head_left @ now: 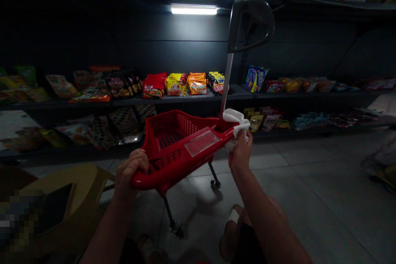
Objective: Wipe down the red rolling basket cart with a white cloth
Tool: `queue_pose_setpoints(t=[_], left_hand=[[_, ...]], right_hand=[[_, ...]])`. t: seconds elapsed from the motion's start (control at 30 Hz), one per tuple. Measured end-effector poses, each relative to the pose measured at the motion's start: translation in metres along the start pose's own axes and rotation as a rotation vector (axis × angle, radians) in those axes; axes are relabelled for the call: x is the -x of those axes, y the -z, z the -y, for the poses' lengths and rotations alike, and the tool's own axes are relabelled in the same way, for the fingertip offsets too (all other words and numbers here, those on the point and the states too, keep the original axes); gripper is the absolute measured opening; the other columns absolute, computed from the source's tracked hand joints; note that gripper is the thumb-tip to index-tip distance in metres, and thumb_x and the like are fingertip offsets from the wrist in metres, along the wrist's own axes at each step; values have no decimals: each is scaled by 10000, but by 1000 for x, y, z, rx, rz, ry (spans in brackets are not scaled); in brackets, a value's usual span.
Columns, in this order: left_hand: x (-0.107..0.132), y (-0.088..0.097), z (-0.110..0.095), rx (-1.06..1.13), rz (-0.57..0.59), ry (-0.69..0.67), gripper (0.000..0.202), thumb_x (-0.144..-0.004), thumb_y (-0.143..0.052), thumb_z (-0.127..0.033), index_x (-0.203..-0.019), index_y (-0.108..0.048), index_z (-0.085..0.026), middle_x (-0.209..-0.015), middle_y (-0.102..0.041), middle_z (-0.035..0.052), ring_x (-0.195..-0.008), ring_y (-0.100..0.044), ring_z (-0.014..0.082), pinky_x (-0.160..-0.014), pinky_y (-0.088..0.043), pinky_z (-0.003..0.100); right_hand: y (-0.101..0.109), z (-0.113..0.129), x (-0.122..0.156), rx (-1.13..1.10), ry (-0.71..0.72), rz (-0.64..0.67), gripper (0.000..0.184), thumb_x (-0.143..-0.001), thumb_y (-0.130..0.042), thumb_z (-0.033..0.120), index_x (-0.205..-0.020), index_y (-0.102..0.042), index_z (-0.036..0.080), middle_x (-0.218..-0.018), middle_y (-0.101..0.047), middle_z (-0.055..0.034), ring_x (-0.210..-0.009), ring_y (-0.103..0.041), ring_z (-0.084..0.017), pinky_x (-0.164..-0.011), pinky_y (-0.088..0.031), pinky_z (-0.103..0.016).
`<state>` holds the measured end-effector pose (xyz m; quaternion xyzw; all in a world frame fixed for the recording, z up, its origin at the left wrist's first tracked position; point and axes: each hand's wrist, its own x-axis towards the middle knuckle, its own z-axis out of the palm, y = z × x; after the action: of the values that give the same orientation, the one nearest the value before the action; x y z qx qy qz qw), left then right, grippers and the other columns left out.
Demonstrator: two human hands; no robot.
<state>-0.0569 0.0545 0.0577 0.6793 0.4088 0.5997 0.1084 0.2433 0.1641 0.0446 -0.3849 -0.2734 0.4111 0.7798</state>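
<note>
The head camera looks from above the near side of the red cart point(176, 165), facing forward and down across it at a slant. It is close to the cart, which takes up mid-view. The view reaches the shelves point(185, 98) beyond the cart and to either side, and down to the floor point(278, 173) around it.
</note>
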Motion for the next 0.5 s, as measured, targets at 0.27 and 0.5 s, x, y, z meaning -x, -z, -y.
queue_pose_setpoints(t=[0.27,0.5], left_hand=[[1,-3,5,-3,15,30,408,-915,-355,-273,-536,-496,-218,-558,-519,9,-621,-477,170,-937,-373,447],[4,-12,3,7,-50,48,412,-906,-353,-283,-524,-496,-221,-554,-512,16,-641,-472,176,-916,-375,437]], right_hand=[[-13,5,45,-314,-258,19,433,-788,-728,420,-1134,-518,266,-961,-675,45,-772,-669,-111,-685,-570,-246],[-30,5,90,-413,-359,61,433,-858,-645,503,-1221,-512,307,-1006,-699,51,-793,-683,-105,-715,-574,-250]])
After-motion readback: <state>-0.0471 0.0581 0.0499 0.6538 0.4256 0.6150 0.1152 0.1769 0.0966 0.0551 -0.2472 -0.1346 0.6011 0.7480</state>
